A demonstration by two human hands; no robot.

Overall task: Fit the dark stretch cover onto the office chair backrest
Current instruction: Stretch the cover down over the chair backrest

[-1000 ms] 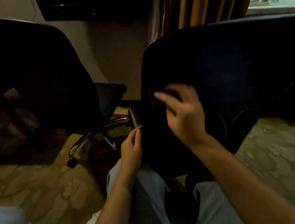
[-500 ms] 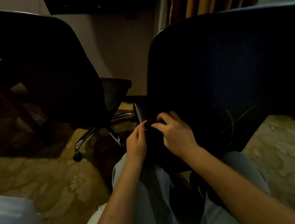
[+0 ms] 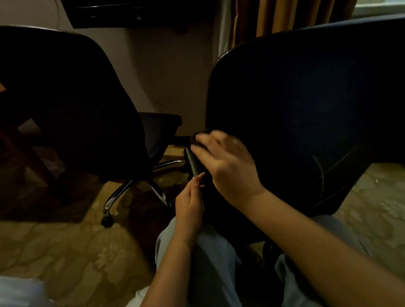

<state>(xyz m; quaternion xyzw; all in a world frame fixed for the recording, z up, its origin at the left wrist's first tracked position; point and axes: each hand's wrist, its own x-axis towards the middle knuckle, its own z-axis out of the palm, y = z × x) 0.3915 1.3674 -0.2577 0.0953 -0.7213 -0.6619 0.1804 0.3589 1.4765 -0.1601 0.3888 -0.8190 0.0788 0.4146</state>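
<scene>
Patterned carpet (image 3: 71, 248) and mustard curtains (image 3: 294, 3) frame the near office chair (image 3: 194, 165), its back wrapped in the dark stretch cover (image 3: 313, 96). Left hand (image 3: 188, 205) pinches the cover's side edge between its fingers (image 3: 196, 181). Right hand (image 3: 231, 168) lies blurred on that edge above; I cannot tell whether its fingers are grasping.

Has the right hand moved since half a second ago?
Yes. The right hand went up along the dark covered backrest's left edge; its fingers are now beside the black armrest's top.
</scene>
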